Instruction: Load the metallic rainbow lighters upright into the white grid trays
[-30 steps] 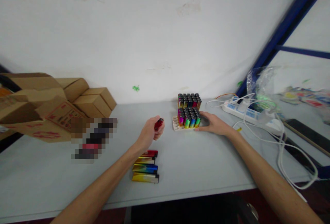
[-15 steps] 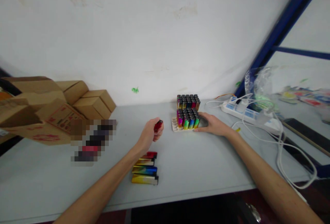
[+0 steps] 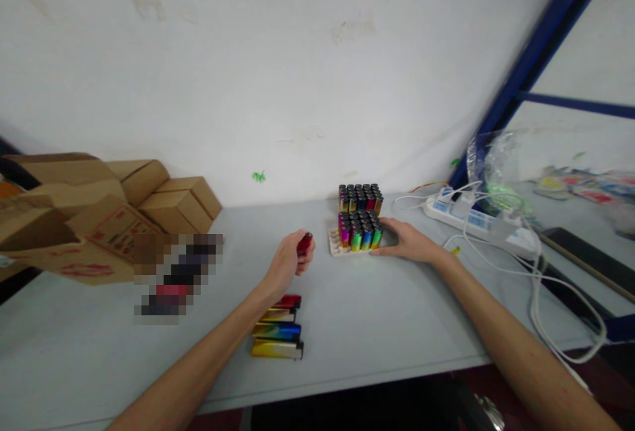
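Observation:
My left hand (image 3: 290, 260) is closed around a red lighter (image 3: 304, 243), whose dark top points up out of the fist. It hovers over the table, left of a white holed tray (image 3: 335, 244). Upright lighters (image 3: 362, 238) in several colours fill most of that tray; holes along its left side are bare. My right hand (image 3: 409, 240) grips the tray's right side, thumb at the front corner and fingers farther back by the lighters. Below my left hand, several lighters (image 3: 276, 332) lie flat in a column, red, gold, blue and yellow, partly covered by my forearm.
Behind the tray stands another block of upright lighters (image 3: 360, 198) near the wall. Open cardboard boxes (image 3: 94, 219) and a pixelated patch occupy the left. On the right are a power strip (image 3: 476, 225) with white cables, a phone (image 3: 588, 259) and a blue metal frame (image 3: 526, 80).

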`<state>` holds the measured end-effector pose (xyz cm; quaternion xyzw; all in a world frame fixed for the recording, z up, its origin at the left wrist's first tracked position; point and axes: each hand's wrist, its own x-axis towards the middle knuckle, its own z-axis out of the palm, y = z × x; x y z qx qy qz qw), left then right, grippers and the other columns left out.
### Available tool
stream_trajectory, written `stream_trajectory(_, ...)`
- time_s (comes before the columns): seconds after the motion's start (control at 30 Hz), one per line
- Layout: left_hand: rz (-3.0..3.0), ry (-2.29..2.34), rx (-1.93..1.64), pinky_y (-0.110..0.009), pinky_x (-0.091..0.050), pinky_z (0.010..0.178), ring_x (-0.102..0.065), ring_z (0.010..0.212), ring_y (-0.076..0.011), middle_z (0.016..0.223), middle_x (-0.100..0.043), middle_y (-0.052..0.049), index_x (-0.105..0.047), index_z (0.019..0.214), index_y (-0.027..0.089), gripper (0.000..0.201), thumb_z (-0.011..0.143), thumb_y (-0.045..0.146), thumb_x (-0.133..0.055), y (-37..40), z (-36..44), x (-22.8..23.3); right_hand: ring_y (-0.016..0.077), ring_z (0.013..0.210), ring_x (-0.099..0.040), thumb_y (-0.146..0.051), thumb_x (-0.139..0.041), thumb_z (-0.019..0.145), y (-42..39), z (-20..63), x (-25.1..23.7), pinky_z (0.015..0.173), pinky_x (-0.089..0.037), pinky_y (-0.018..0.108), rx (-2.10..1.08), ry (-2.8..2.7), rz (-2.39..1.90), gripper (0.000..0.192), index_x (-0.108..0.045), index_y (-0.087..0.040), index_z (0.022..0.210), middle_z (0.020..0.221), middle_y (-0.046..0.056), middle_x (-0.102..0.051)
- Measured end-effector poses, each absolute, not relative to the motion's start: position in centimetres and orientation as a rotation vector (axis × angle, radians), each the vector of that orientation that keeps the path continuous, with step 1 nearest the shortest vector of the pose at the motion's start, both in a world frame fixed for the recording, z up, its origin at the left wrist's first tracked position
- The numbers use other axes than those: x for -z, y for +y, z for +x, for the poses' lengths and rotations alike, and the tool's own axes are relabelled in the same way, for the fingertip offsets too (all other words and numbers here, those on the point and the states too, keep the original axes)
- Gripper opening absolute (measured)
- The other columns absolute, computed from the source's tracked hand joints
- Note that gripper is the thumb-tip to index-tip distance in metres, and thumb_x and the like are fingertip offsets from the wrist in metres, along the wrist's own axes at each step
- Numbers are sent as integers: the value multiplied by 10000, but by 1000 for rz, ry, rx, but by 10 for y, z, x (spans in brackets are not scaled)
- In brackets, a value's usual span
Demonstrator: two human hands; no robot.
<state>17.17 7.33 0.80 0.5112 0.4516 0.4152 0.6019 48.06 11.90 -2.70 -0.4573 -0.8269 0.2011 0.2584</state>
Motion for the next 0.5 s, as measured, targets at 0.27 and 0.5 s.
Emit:
stream_trajectory(0.27,1078,732,-1061,-238,-426,540,-485,635,-118,750,-514,-7,-634,1050,139,424,876,523,-593,71,178,-30,333,1198,-629,-507,-819,704,120,478,27,1052,-490,500,-577,-2205,-1147,757,-575,-183,1343,1325,139,-649)
stream_trajectory(0.5,1309,863,-1048,-352,-582,803,-640,980,-213,1061,-668,-75,-669,1050,165,343,840,434,-703,80,191,-26,323,1189,-633,-506,-815,712,120,477,25,1048,-489,486,-575,-2216,-1126,762,-565,-178,1352,1326,140,-647)
